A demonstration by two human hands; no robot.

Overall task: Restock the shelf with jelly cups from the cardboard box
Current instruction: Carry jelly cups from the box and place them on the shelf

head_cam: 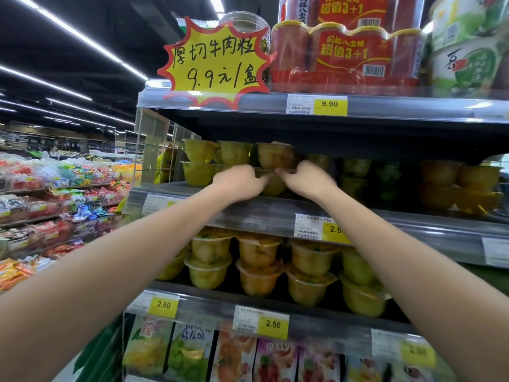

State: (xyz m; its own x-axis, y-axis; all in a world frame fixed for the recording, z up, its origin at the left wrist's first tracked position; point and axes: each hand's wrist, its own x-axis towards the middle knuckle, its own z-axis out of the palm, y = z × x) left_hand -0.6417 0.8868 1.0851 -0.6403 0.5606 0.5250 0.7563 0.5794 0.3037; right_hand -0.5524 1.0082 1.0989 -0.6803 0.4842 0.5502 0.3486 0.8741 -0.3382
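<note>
**Both Hands on One Jelly Cup at the Middle Shelf**

1. Hand state. The left hand (239, 180) and right hand (306, 180) reach forward side by side. Both have their fingers curled inward onto one jelly cup (273, 186). The left hand grips it from 9 o'clock and the right hand from 3 o'clock. The right hand is motion-blurred, so the position of each finger cannot be told.

2. Task item location. The held jelly cup is yellow-green. It sits at the front of the middle shelf (264, 216), just above centre of view. A second cup (275, 156) sits directly at its 12 o'clock, touching or nearly touching it.

3. Adjacent stock, same shelf. A two-high stack of yellow-green cups (199, 161) stands at 9 o'clock of the hands. Orange cups (457, 186), also two high, stand well apart at 3 o'clock.

4. Other levels. At 6 o'clock, the lower shelf (206, 302) carries more stacked fruit cups (259, 268). At 12 o'clock, the top shelf carries red can packs (344, 51). A yellow star-shaped price sign (217, 59) hangs at 11 o'clock.
</note>
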